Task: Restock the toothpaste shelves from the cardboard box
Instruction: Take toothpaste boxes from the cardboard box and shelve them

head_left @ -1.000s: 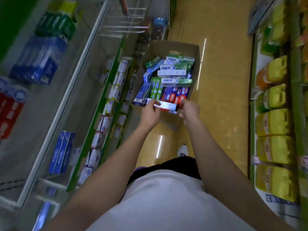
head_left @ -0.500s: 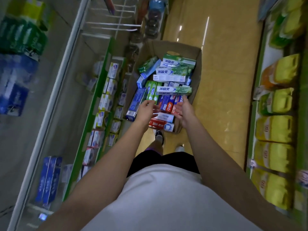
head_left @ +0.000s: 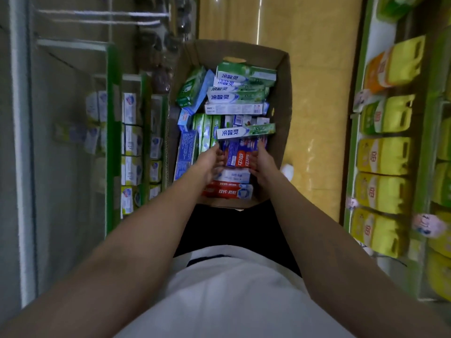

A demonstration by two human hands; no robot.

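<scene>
Head view: my left hand [head_left: 210, 159] and right hand [head_left: 262, 160] reach into the cardboard box [head_left: 283, 98] on the floor, fingers curled on either side of the red-and-blue toothpaste cartons [head_left: 240, 154]. I judge that lifting several together risks the middle ones slipping, or dragging the green carton [head_left: 245, 131] lying across them.

The scene was dim and slightly green-tinted. Overhead light fell on the far yellow floor [head_left: 314, 76], leaving thin white streaks of glare and a soft sheen near the cardboard box [head_left: 283, 76]. The toothpaste cartons [head_left: 240, 97] inside read fairly sharp at the centre, their print legible. Motion blur smeared the left shelves [head_left: 112, 132] and the yellow packs [head_left: 388, 152] on the right. Wide-angle distortion stretched the near forearms and bowed the edges, and the near foreground lay in shadow
</scene>
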